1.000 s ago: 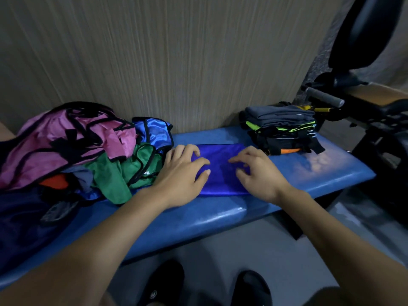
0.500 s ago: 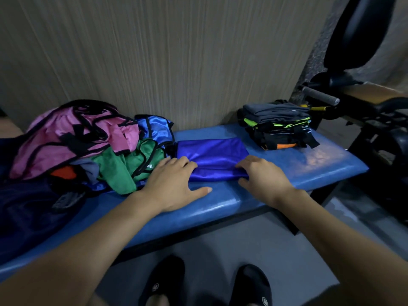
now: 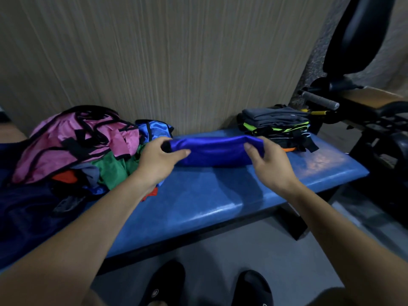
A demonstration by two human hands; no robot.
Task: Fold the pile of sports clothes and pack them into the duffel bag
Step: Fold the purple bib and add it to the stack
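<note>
Lifted since half a second ago: the shiny blue garment (image 3: pixel 217 151), then lying flat on the counter (image 3: pixel 220 195), is now hanging just above it as a long folded band, sagging slightly in the middle. Left hand (image 3: pixel 157 163) is pinching its left end, thumb over the near face and fingers curled behind. Right hand (image 3: pixel 268 164) is gripping the right end the same way, so each grip is clamped on the satin cloth.

Unfolded pile (image 3: pixel 84 146) is sitting to the left: crumpled pink mesh with black trim, green fabric, glossy blue satin, a scrap of orange. Folded stack (image 3: pixel 277 127) is resting at the counter's far right end, flat grey layers over black with neon-green stripes, straps trailing out. Counter padding is smooth blue vinyl, worn pale near the right end. Dark navy fabric (image 3: pixel 24 217) is slumping at the left edge; whether it is the bag I cannot tell.
</note>
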